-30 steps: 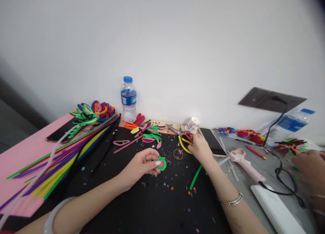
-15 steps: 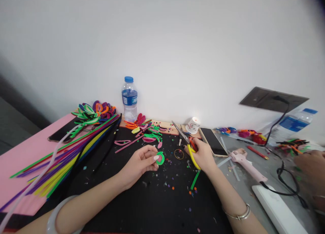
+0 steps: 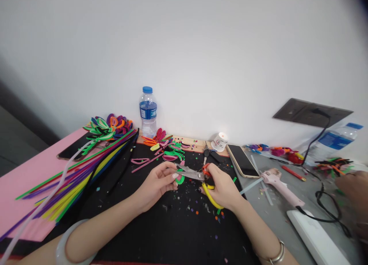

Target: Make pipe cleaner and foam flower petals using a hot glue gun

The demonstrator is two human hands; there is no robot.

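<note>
left hand (image 3: 156, 185) pinching a fuzzy green-and-pink curl (image 3: 180, 180), right hand (image 3: 223, 185) gripping metal scissors (image 3: 196, 175) by curved handles (image 3: 211, 198)

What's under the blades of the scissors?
Part of the green-and-pink piece, pinched in the left hand, shows just below the blades of the scissors, which the right hand holds. Whatever lies directly under the metal is covered, so the piece's full shape can't be seen.

The left hand (image 3: 156, 186) and scissors (image 3: 198, 175) are partly covering a green-and-pink piece (image 3: 181, 180). Toward the desk's (image 3: 270, 217) right edge, a co-worker's blurred hand (image 3: 354, 186) is possibly gripping something; nearer, a white box (image 3: 312, 234) is running out of view.
</note>
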